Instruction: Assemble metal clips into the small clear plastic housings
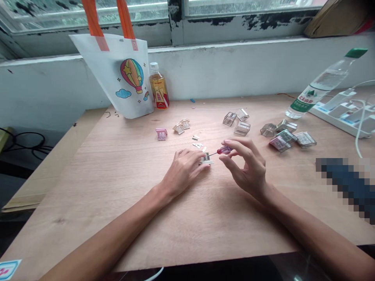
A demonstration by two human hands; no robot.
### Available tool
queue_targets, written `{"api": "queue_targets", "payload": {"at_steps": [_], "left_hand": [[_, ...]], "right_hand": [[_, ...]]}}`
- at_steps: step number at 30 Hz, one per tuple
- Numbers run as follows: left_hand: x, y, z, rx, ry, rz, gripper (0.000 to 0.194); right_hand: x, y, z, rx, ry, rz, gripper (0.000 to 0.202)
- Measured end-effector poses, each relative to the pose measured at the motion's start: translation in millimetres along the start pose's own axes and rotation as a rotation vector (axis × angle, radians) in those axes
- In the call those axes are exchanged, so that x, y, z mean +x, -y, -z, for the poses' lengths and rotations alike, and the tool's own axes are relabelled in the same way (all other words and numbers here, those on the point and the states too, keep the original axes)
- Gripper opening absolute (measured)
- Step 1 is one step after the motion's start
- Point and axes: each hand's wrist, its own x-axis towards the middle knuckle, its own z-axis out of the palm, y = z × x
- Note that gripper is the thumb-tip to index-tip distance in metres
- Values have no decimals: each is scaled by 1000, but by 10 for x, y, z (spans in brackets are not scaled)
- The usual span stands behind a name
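Note:
My left hand (185,168) rests on the table with its fingers closed on a small white pencil sharpener (207,159), pressing it to the wood. Pinched between the thumb and fingers of my right hand (247,166) is a screwdriver (225,150) with a purple-red handle. Its thin shaft points left, and the tip meets the sharpener near the metal blade. Just beyond lie several loose sharpener blades (197,145). A pink sharpener body (161,134) and two cream sharpener bodies (181,126) sit farther left.
Transparent sharpener covers lie in one group (241,128) and another group (285,136) at right. A leaning water bottle (316,88) stands by a white power strip (341,117). A white bag (108,78) and a drink bottle (159,89) stand against the wall.

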Motion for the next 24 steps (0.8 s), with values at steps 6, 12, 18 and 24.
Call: {"api": "queue_targets", "payload": {"at_steps": [6, 12, 18, 24], "left_hand": [[-8, 2, -5, 67, 20, -31, 26], [3, -5, -18, 75, 28, -64, 26], [8, -19, -25, 78, 98, -70, 27], [8, -39, -3, 72, 122, -53, 21]], "right_hand": [[28, 36, -6, -56, -61, 6, 48], [35, 73, 6, -13, -25, 13, 58], [9, 7, -40, -26, 40, -76, 22], [62, -41, -14, -74, -55, -121, 14]]}}
